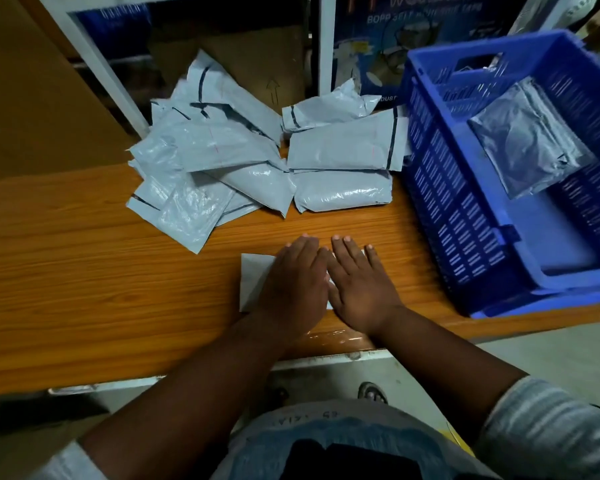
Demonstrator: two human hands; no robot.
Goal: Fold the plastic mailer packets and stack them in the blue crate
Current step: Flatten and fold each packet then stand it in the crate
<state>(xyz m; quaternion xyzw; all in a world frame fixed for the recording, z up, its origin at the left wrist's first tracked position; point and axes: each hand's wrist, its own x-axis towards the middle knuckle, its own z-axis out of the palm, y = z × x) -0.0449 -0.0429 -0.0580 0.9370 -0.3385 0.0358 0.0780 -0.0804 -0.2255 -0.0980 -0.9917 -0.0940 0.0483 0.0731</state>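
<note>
At the 6 o'clock edge, two bare forearms reach up from striped sleeves onto a wooden table. The left hand and the right hand lie side by side with fingers straight and flat, both pressing down on a pale grey mailer packet near the table's front edge. Neither hand curls round anything. Only the packet's left part and slivers between and beyond the hands show.

Farther off, toward 11 o'clock, a loose pile of mailer packets sprawls over the table, overlapping one another. At 12 o'clock a smaller stack of packets sits just beside the crate's left wall.

At 2 o'clock stands the blue crate, its slotted wall touching the table. Inside it, a folded packet leans tilted against the far wall. Behind the pile, a brown cardboard box sits on a white shelf frame.
</note>
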